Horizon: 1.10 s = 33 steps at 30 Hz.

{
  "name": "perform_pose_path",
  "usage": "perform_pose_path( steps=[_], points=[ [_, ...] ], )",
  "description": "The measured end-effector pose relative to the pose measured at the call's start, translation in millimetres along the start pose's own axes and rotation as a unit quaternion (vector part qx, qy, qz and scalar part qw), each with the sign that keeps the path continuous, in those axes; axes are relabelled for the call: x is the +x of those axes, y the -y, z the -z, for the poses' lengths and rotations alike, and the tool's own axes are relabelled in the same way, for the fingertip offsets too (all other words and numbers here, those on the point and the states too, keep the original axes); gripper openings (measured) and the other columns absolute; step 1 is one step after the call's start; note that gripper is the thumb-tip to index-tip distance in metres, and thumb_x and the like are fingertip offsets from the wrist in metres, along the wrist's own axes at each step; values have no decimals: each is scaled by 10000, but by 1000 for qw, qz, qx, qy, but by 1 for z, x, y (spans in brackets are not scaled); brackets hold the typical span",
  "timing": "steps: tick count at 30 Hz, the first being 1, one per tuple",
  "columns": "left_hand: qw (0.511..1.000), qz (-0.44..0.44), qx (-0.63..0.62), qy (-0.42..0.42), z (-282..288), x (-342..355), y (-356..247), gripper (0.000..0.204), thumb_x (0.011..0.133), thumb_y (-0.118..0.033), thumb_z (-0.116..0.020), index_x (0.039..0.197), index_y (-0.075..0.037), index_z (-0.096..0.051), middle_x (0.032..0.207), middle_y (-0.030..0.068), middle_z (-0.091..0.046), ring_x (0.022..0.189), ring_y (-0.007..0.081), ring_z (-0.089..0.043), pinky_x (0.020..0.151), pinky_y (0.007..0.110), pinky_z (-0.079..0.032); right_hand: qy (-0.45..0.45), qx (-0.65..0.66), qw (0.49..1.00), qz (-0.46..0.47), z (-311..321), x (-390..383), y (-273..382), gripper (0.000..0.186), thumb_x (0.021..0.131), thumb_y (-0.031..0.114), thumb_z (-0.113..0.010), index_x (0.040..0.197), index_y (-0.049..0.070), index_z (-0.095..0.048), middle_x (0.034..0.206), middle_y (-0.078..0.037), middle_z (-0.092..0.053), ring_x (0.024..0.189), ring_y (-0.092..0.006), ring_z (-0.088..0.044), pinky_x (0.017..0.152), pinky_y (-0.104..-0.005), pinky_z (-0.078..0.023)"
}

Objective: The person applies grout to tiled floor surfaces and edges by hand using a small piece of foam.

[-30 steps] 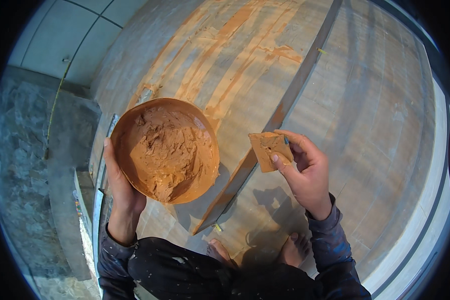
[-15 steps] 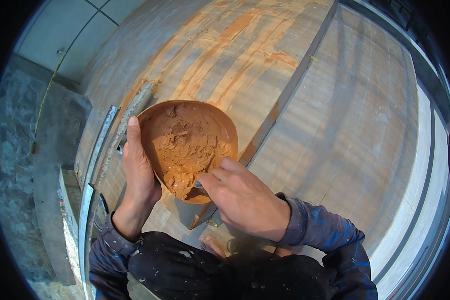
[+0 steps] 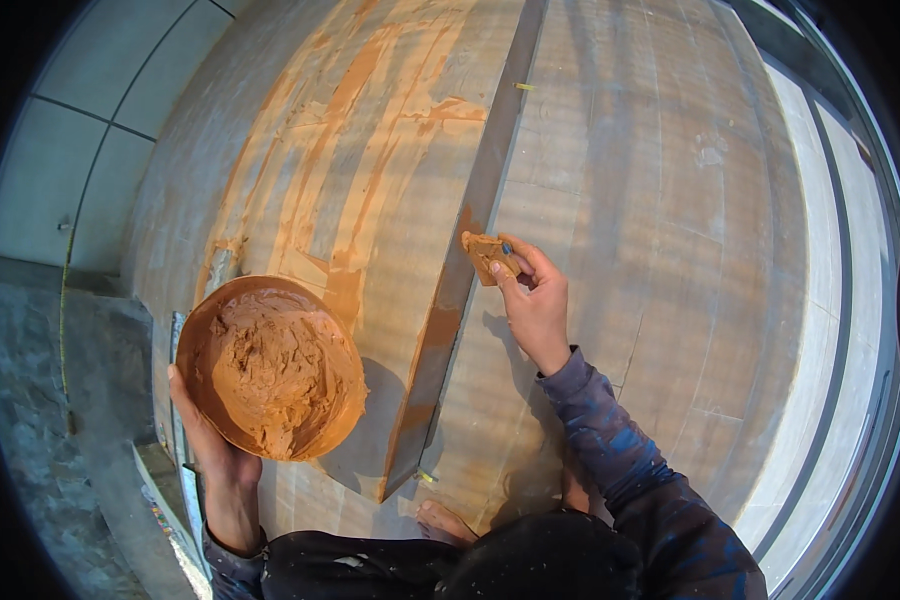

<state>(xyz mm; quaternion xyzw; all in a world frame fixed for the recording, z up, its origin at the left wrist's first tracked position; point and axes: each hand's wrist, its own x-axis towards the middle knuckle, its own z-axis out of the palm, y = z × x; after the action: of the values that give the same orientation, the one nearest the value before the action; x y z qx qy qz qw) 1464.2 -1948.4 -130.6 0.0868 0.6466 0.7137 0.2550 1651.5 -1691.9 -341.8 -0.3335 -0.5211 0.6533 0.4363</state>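
A round bowl [image 3: 196, 318] of orange-brown putty [image 3: 270, 360] rests in my left hand [image 3: 213, 445], which supports it from the left and below, thumb along the outer wall. My right hand [image 3: 538, 310] pinches a small flat putty scraper [image 3: 492, 262] between thumb and fingers. Orange putty coats much of the scraper, and a bit of blue shows near the fingertips. The scraper is at a long grey raised edge [image 3: 500, 140]; whether it touches cannot be told. Darker damp-looking putty patches mark that edge near the scraper and lower down.
Left of the edge, a broad wood-toned surface carries orange putty streaks [image 3: 350, 190]. Plank-like flooring [image 3: 650, 250] spreads to the right, ending at a pale sill [image 3: 820, 230]. Metal strips [image 3: 192, 500] lie beside the bowl at left. My bare foot [image 3: 445, 522] is near the edge's close end.
My right hand has come out of the bowl with putty on the scraper and moved up and right to the grey edge. The bowl has shifted left and down in the view.
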Motion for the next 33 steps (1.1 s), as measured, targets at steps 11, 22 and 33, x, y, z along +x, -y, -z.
perform_pose_path(
  steps=[11,22,33],
  points=[
    [1000,-1,22,-10,-29,57,37,658,1116,-578,-383,1524,-68,-463,1483,112,-559,1336,254,-564,1135,425,-468,-121,-161,965,171,-9,135,-55,381,864,-4,-730,1244,0,-732,1092,-169,-738,1038,-282,-683,893,-367,-568],
    [1000,-9,19,8,-40,97,54,648,1120,-567,-381,1531,-72,-459,1493,107,-553,1361,257,-543,1158,430,-444,-80,-208,932,286,-35,131,-103,409,732,-52,-756,1140,-22,-755,1166,-128,-723,1083,-322,-652,933,-390,-573],
    [1000,-5,19,-2,-43,98,68,622,1127,-545,-380,1542,-88,-451,1509,97,-538,1377,247,-527,1166,426,-435,-142,-80,974,158,-10,190,-97,261,989,2,-613,1246,-11,-657,1122,-185,-734,1064,-307,-711,941,-396,-551]
  ],
)
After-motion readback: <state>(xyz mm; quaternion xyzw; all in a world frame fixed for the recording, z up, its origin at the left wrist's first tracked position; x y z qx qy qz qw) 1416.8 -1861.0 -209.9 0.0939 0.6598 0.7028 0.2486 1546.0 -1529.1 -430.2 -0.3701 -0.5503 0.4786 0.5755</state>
